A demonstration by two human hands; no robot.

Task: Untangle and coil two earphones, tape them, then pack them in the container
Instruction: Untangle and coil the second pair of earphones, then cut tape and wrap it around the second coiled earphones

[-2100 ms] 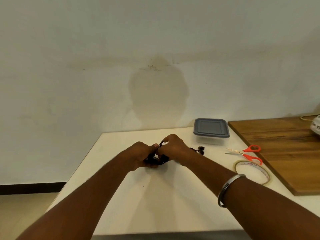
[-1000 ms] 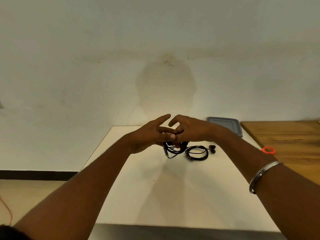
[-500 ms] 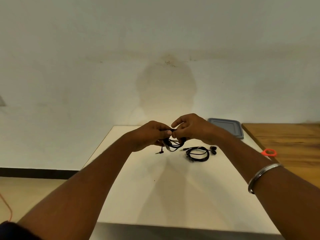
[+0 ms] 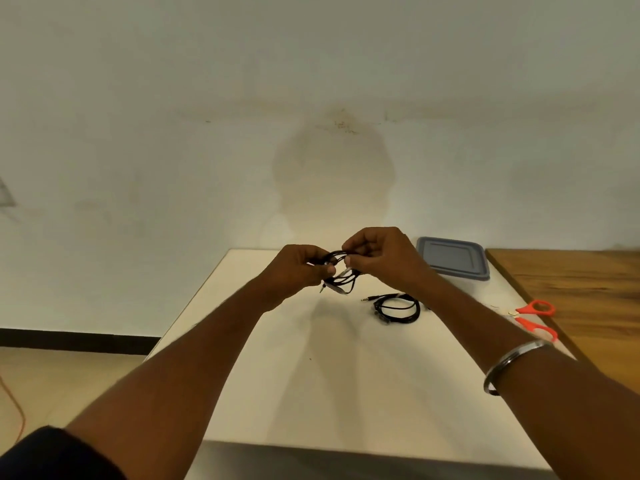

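Observation:
Both hands hold one black earphone [image 4: 341, 282] above the white table [image 4: 346, 368]. My left hand [image 4: 299, 270] and my right hand [image 4: 379, 256] pinch its looped cable between them, and its jack plug dangles below. A second black earphone [image 4: 396, 308] lies coiled on the table to the right, under my right forearm, with its plug pointing left. The container [image 4: 452, 259], clear with a grey lid on, stands at the table's far right.
Orange-handled scissors [image 4: 533, 318] lie at the table's right edge, beside a wooden surface [image 4: 588, 292]. A wall rises just behind the table. The floor drops away on the left. A metal bangle sits on my right wrist.
The hands lifted one earphone off the table and its loops now hang between them. The second coil has stayed on the table. The view shifted and hid the tape roll.

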